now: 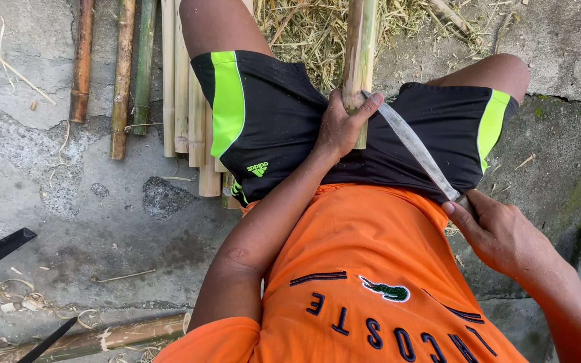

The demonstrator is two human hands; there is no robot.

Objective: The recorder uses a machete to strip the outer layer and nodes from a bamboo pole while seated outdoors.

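Left grip point(341, 124) clasps bamboo pole point(360, 54), right grip point(495, 228) holds knife point(415, 144) — cut bamboo stalks point(183, 94) alongside.

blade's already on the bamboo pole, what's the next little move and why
Probably push the knife away along the bamboo pole in a short stroke. The right hand grips the handle, the blade tip rests against the pole just above the left hand gripping it, so cutting away keeps that thumb safe.

Open concrete floor point(102, 222) at left-centre gives passing room. Far left blocked by bamboo poles point(169, 81); near left by 1 fallen pole point(102, 339). Centre crowded: upright bamboo point(361, 40), knife blade point(415, 148), straw pile point(304, 30) behind.
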